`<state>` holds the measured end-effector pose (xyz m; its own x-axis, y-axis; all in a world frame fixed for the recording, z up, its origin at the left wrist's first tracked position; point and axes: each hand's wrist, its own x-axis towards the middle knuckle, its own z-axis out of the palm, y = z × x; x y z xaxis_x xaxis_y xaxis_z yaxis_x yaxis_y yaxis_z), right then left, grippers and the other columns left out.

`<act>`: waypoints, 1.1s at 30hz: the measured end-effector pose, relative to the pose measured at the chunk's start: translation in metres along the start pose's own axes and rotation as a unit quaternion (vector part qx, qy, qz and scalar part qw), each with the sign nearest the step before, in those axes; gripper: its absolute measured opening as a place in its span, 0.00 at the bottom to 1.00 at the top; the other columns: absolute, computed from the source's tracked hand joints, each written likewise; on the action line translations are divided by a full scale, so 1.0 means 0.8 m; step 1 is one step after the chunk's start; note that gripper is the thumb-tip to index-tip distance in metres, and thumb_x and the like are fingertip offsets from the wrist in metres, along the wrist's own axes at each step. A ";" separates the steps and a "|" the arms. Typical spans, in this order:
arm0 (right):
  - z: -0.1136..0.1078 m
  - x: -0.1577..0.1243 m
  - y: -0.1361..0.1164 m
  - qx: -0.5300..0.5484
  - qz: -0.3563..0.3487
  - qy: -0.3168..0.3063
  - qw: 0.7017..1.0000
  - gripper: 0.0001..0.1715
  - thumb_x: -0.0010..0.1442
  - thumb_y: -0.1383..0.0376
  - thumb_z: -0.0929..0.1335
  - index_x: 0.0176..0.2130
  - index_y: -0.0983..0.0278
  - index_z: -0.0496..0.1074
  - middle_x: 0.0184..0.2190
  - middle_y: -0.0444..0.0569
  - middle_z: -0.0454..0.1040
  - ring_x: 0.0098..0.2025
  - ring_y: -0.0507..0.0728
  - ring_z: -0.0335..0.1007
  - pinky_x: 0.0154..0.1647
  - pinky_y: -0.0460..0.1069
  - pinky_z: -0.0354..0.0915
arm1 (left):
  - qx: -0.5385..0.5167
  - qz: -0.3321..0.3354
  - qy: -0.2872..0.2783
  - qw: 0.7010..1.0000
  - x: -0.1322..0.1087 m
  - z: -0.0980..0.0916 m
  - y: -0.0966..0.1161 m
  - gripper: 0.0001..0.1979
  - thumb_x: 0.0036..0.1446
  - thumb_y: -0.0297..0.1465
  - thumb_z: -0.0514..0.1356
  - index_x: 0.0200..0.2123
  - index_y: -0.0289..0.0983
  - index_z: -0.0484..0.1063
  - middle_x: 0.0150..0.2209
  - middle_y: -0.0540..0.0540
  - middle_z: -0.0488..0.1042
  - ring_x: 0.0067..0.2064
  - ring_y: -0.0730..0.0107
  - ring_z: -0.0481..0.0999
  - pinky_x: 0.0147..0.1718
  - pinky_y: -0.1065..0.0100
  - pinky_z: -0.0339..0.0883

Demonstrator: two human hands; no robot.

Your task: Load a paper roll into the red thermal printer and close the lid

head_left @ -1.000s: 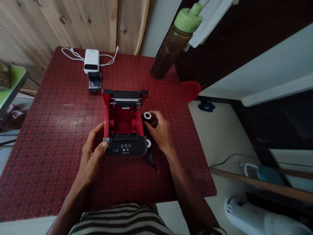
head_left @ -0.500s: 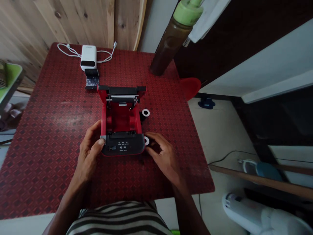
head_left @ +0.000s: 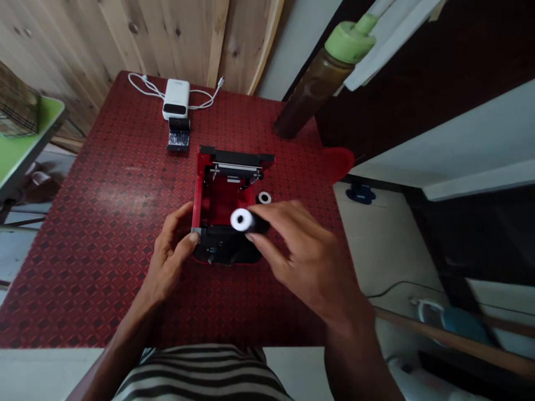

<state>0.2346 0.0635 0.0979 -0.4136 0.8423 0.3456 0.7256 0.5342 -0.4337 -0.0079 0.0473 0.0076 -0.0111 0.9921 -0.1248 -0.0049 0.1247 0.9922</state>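
Observation:
A small red and black printer (head_left: 217,195) sits on the red patterned table (head_left: 104,223) with its lid swung open toward the back and an empty red bay inside. My left hand (head_left: 169,262) grips its front left corner, thumb on the edge. My right hand (head_left: 307,256) is raised over the printer's front and holds a black roll with a white end (head_left: 243,220). A second black roll with a white core (head_left: 263,198) lies on the table just right of the printer.
At the table's back stand a white power bank (head_left: 175,99) with a white cable and a small black device (head_left: 179,135). A brown bottle with a green cap (head_left: 317,83) stands at the back right. A green stand (head_left: 20,150) is to the left.
My right hand picked the nearer black roll up from the table right of the printer and lifted it over the printer's front. My left hand stayed on the printer.

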 end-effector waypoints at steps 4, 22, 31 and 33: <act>0.043 0.047 -0.004 -0.132 -0.029 -0.090 0.987 0.12 0.74 0.78 0.70 0.49 0.64 0.79 0.45 0.54 0.86 0.47 0.64 0.81 0.52 0.59 0.78 | -0.024 0.009 -0.018 0.999 0.000 -0.001 0.000 0.31 0.72 0.49 0.67 0.71 0.43 0.73 0.67 0.38 0.81 0.67 0.44 0.81 0.63 0.44 0.78; 0.089 0.074 0.032 -0.074 0.020 -0.153 0.985 0.19 0.70 0.80 0.67 0.44 0.60 0.83 0.43 0.53 0.87 0.51 0.64 0.85 0.54 0.58 0.79 | -0.031 -0.012 -0.020 0.999 -0.001 0.000 0.002 0.31 0.72 0.50 0.67 0.72 0.45 0.72 0.69 0.37 0.76 0.68 0.45 0.78 0.70 0.42 0.71; 0.035 0.050 0.028 0.114 -0.047 -0.182 0.976 0.17 0.77 0.72 0.69 0.52 0.55 0.87 0.50 0.46 0.90 0.55 0.60 0.86 0.61 0.59 0.81 | -0.027 -0.002 -0.023 0.999 -0.001 0.000 0.001 0.29 0.74 0.48 0.66 0.72 0.46 0.72 0.67 0.39 0.79 0.65 0.47 0.82 0.64 0.46 0.77; 0.034 0.051 0.030 0.127 -0.041 -0.192 0.972 0.18 0.78 0.73 0.68 0.49 0.56 0.87 0.46 0.46 0.90 0.50 0.59 0.86 0.56 0.57 0.81 | -0.029 0.001 -0.022 0.999 0.000 0.000 0.000 0.29 0.73 0.48 0.66 0.71 0.46 0.73 0.66 0.39 0.80 0.64 0.47 0.83 0.63 0.47 0.78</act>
<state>0.2201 0.1125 0.0788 -0.6751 0.7342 0.0721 0.5421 0.5599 -0.6265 -0.0077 0.0472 0.0079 0.0326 0.9920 -0.1219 -0.0631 0.1237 0.9903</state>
